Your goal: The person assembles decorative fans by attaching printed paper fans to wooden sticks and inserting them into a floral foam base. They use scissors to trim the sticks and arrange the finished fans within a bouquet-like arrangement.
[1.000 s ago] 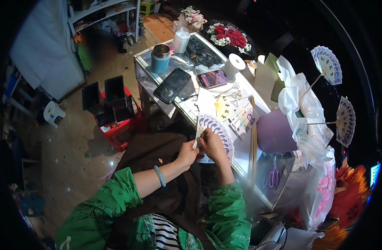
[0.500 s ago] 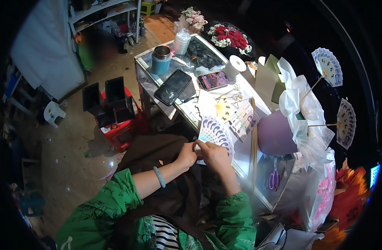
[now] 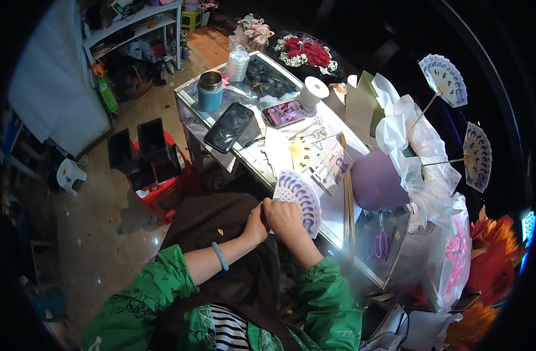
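Note:
A spread fan of purple-grey banknotes [image 3: 306,202] rises at the table's near edge, over my lap. My right hand [image 3: 285,218] is closed at the fan's base, knuckles up. Against it sits my left hand [image 3: 257,226], also closed at the base, its fingertips hidden; a pale bangle circles that wrist. Just beyond the fan lie flat banknotes [image 3: 333,167] and a yellow paper piece [image 3: 302,154] with dark lettering. Thin wooden sticks [image 3: 347,205] lie to the right. Two similar fans on sticks, an upper fan [image 3: 446,81] and a lower fan [image 3: 477,157], stand at the right.
The glass-topped table holds a black tablet-like device [image 3: 228,127], a lit phone [image 3: 284,113], a blue cup [image 3: 210,93], a white roll [image 3: 314,90] and purple scissors [image 3: 382,241]. A purple wrapped container [image 3: 378,181] stands right. Black bins [image 3: 152,140] sit on a red stool at left.
My right fingers have folded down over the fan's base, and my hands sit closer together. The pale bit seen between them is now hidden. The whole view has shifted slightly.

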`<state>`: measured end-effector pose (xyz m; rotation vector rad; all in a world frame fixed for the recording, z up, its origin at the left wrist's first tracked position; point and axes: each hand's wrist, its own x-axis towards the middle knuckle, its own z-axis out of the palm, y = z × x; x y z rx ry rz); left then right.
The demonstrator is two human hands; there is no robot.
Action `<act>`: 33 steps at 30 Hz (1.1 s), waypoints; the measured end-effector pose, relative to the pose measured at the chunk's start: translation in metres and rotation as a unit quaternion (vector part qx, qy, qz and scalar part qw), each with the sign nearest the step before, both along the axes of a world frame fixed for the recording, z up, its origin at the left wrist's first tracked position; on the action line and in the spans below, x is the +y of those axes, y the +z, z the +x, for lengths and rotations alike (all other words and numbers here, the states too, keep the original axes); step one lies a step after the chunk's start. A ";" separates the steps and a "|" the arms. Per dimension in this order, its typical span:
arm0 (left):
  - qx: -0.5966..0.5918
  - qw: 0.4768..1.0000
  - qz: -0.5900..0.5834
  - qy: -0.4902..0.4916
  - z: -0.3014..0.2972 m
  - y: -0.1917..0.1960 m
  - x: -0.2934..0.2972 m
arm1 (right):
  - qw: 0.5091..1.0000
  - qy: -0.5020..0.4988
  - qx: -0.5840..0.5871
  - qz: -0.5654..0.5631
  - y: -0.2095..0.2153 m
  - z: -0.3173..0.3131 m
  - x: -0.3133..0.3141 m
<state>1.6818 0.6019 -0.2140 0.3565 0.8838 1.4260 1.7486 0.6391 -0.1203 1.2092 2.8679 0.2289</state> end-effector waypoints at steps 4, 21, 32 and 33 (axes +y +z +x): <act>-0.017 0.999 -0.031 -0.029 -0.007 0.014 -0.005 | 0.973 -0.035 0.229 -0.001 -0.008 0.012 -0.025; 0.002 0.986 -0.103 -0.132 -0.010 0.030 -0.007 | 0.282 -0.301 0.863 -0.291 -0.069 0.032 -0.051; 0.005 0.978 -0.092 -0.185 -0.010 0.028 -0.005 | 0.259 -0.309 0.867 -0.294 -0.072 0.042 -0.055; 0.006 0.981 -0.074 -0.180 -0.010 0.027 -0.006 | 0.260 -0.322 0.863 -0.290 -0.072 0.041 -0.054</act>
